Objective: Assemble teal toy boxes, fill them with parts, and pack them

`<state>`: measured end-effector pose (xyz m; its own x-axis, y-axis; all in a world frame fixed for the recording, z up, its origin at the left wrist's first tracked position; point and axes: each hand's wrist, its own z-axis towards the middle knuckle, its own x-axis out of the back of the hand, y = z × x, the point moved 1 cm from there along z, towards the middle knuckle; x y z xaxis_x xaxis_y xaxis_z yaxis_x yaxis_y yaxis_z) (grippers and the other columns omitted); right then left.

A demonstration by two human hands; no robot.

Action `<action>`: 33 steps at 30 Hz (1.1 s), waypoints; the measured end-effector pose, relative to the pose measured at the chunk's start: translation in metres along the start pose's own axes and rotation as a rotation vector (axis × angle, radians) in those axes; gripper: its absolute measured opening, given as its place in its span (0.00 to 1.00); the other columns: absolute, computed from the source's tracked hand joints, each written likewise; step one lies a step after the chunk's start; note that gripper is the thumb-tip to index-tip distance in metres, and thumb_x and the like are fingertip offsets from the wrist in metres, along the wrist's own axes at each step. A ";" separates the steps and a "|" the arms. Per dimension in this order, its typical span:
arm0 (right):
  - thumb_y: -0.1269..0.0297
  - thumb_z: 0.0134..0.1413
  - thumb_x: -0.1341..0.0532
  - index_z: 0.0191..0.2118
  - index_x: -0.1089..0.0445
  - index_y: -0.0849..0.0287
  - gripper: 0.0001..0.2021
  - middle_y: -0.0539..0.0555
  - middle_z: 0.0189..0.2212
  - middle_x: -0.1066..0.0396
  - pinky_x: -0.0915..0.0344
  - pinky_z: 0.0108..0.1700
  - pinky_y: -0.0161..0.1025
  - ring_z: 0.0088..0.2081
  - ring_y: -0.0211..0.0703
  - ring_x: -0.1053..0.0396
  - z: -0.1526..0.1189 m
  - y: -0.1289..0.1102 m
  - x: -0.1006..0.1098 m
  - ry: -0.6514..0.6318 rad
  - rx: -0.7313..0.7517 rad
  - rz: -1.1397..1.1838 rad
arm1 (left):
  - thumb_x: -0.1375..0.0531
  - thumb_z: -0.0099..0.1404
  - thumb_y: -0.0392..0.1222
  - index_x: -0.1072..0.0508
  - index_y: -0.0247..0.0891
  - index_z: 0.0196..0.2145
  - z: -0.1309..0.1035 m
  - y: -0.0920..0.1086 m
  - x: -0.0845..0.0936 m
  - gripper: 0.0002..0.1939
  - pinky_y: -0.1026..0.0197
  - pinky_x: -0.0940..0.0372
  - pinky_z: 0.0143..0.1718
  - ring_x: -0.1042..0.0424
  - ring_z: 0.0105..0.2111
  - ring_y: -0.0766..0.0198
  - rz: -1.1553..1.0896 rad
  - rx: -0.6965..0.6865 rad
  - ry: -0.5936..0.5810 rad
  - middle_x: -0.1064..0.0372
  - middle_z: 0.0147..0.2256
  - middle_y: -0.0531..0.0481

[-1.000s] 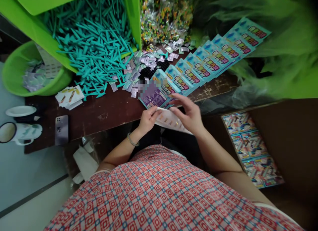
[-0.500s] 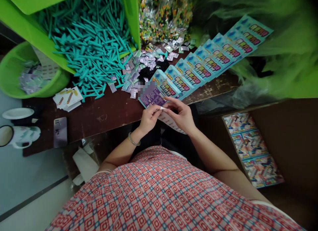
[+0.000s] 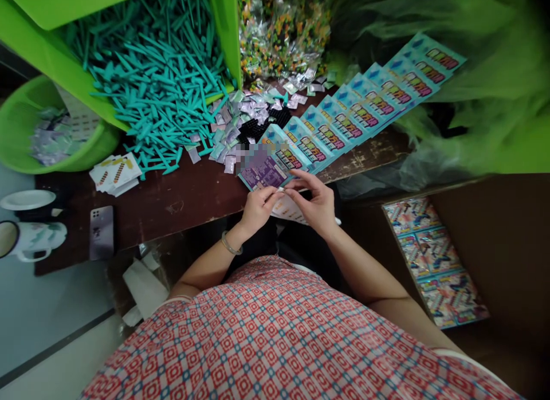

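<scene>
Thumb and fingers of my left hand [image 3: 258,210] are pinched at a small white edge, closed. My right hand [image 3: 317,204] pinches at the same spot from the other side, its fingertips almost meeting the left ones. Below them hangs a white paper sheet [image 3: 289,210] with rows of small printed marks; the fingers hide its upper part. Just beyond my fingertips lies a purple-backed printed card [image 3: 262,169], at the near end of a fanned row of blue printed packets [image 3: 339,124].
Turquoise plastic pickaxe-like pieces [image 3: 172,96] spill from a green bin [image 3: 230,33]. Small sachets [image 3: 232,130] and black studded pieces [image 3: 253,129] lie beside them. Left are a green basket [image 3: 21,136], white cards [image 3: 116,173], a phone [image 3: 102,232] and a mug [image 3: 43,236]. Boxed packs [image 3: 433,257] sit lower right.
The hanging sheet has shifted and tilted slightly under my hands, showing its printed face differently. Both hands stay pinched together in nearly the same place. The view has moved a little.
</scene>
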<state>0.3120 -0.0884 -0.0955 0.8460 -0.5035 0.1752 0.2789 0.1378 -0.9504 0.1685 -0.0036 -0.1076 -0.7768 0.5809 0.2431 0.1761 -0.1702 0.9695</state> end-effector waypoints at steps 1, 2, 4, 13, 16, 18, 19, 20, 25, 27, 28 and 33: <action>0.58 0.62 0.30 0.57 0.23 0.45 0.18 0.50 0.38 0.19 0.22 0.50 0.50 0.39 0.47 0.20 -0.001 -0.005 0.000 0.010 0.019 -0.034 | 0.39 0.69 0.63 0.31 0.39 0.23 -0.001 0.001 0.000 0.27 0.62 0.47 0.28 0.42 0.24 0.66 0.009 0.017 -0.003 0.39 0.21 0.55; 0.58 0.62 0.30 0.56 0.22 0.45 0.17 0.50 0.37 0.19 0.22 0.50 0.50 0.38 0.48 0.20 -0.002 -0.010 0.002 0.016 0.038 -0.065 | 0.38 0.67 0.64 0.33 0.39 0.21 -0.001 0.002 0.001 0.28 0.62 0.49 0.27 0.45 0.23 0.67 0.012 0.038 -0.006 0.43 0.20 0.56; 0.57 0.64 0.31 0.55 0.22 0.45 0.15 0.51 0.37 0.20 0.21 0.49 0.50 0.37 0.48 0.21 0.005 -0.018 0.014 0.048 0.084 -0.102 | 0.36 0.65 0.65 0.36 0.39 0.20 -0.002 0.002 0.002 0.29 0.62 0.52 0.25 0.49 0.22 0.69 -0.001 0.083 -0.020 0.48 0.18 0.58; 0.47 0.65 0.36 0.68 0.37 0.55 0.32 0.56 0.42 0.22 0.24 0.55 0.59 0.46 0.52 0.21 0.196 0.054 0.209 0.545 0.194 -0.377 | 0.34 0.59 0.60 0.31 0.38 0.22 -0.006 -0.015 0.020 0.23 0.66 0.48 0.23 0.43 0.20 0.69 -0.031 0.191 -0.071 0.39 0.18 0.56; 0.52 0.63 0.36 0.71 0.42 0.59 0.35 0.58 0.43 0.22 0.26 0.56 0.58 0.46 0.52 0.22 0.245 0.086 0.248 0.571 0.115 -0.418 | 0.34 0.57 0.61 0.32 0.38 0.21 -0.009 -0.022 0.030 0.24 0.67 0.49 0.22 0.44 0.20 0.70 -0.019 0.244 -0.045 0.40 0.18 0.57; 0.56 0.62 0.36 0.73 0.44 0.61 0.37 0.60 0.44 0.21 0.26 0.56 0.56 0.46 0.52 0.22 0.260 0.096 0.257 0.585 0.074 -0.462 | 0.34 0.56 0.62 0.32 0.38 0.21 -0.010 -0.026 0.036 0.24 0.67 0.48 0.22 0.43 0.20 0.69 -0.004 0.275 -0.014 0.40 0.18 0.56; 0.58 0.61 0.37 0.73 0.45 0.62 0.37 0.60 0.44 0.21 0.26 0.56 0.56 0.46 0.52 0.22 0.264 0.099 0.258 0.590 0.051 -0.493 | 0.34 0.56 0.63 0.31 0.38 0.22 -0.011 -0.028 0.038 0.25 0.67 0.48 0.22 0.43 0.20 0.69 0.001 0.289 -0.002 0.40 0.18 0.56; 0.59 0.60 0.37 0.73 0.45 0.63 0.38 0.61 0.44 0.21 0.27 0.56 0.55 0.46 0.52 0.22 0.267 0.101 0.257 0.591 0.024 -0.526 | 0.34 0.56 0.63 0.30 0.37 0.22 -0.010 -0.029 0.040 0.25 0.67 0.47 0.22 0.43 0.20 0.69 0.002 0.300 0.004 0.39 0.18 0.56; 0.61 0.57 0.37 0.71 0.39 0.63 0.36 0.65 0.50 0.22 0.34 0.62 0.62 0.54 0.58 0.26 0.267 0.102 0.253 0.566 -0.060 -0.777 | 0.34 0.56 0.65 0.26 0.36 0.24 -0.009 -0.034 0.043 0.26 0.67 0.44 0.23 0.39 0.21 0.67 0.013 0.307 -0.007 0.34 0.19 0.53; 0.58 0.54 0.34 0.68 0.34 0.60 0.35 0.67 0.59 0.27 0.41 0.66 0.68 0.61 0.64 0.33 0.266 0.098 0.263 0.621 -0.055 -0.898 | 0.33 0.56 0.65 0.26 0.36 0.24 -0.009 -0.036 0.045 0.26 0.67 0.44 0.22 0.39 0.20 0.67 0.030 0.300 0.000 0.35 0.19 0.53; 0.57 0.54 0.33 0.65 0.31 0.59 0.33 0.67 0.61 0.28 0.44 0.67 0.69 0.63 0.65 0.35 0.266 0.096 0.270 0.657 -0.053 -0.929 | 0.33 0.56 0.65 0.25 0.36 0.24 -0.009 -0.038 0.046 0.26 0.67 0.43 0.22 0.38 0.20 0.67 0.035 0.295 0.005 0.35 0.19 0.53; 0.55 0.62 0.39 0.43 0.21 0.63 0.16 0.64 0.42 0.20 0.31 0.56 0.53 0.46 0.55 0.26 0.275 0.087 0.300 0.640 -0.141 -0.757 | 0.32 0.56 0.68 0.23 0.36 0.26 -0.008 -0.046 0.053 0.28 0.65 0.37 0.24 0.32 0.22 0.64 -0.007 0.313 0.030 0.28 0.22 0.50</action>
<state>0.7150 0.0070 -0.0546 0.0525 -0.7872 0.6144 0.5513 -0.4902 -0.6752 0.1142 0.0285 -0.1398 -0.7955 0.5563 0.2402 0.3450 0.0900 0.9343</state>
